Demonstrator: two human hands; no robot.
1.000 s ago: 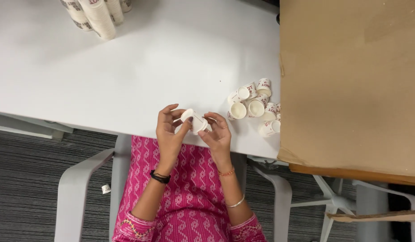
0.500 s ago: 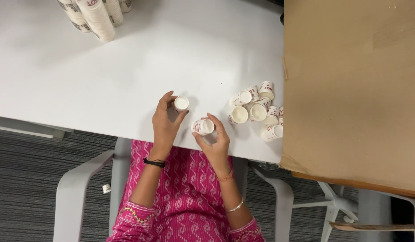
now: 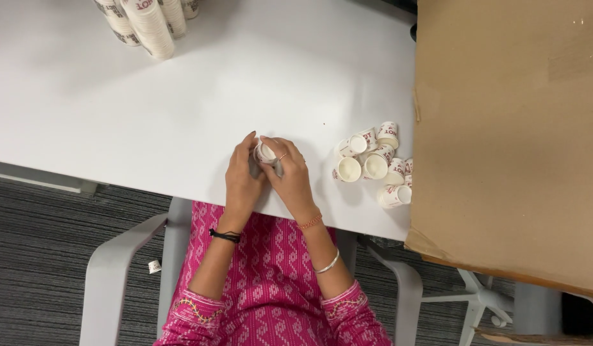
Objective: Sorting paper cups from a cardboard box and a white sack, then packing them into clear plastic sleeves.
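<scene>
From the head camera looking straight down, a small white paper cup with red print (image 3: 265, 152) sits between both hands near the front edge of the white, smooth-topped table (image 3: 181, 96). Its open mouth faces up and slightly left; whether its long axis is fully upright cannot be told, since fingers cover most of its body. The left hand (image 3: 244, 179) curls its fingers around the cup's left side, fingertips touching the rim. The right hand (image 3: 290, 176) closes over the cup from the right, fingers bent and pressed on its wall, a ring on one finger. Both wrists lie on the table edge, forearms angling in from pink patterned sleeves.

To the right, a loose cluster of matching small paper cups (image 3: 372, 163) lies tumbled, mouths pointing various ways, just beside a large flat brown cardboard box (image 3: 514, 128). Tall stacks of nested cups (image 3: 149, 22) lean at the table's far-left edge.
</scene>
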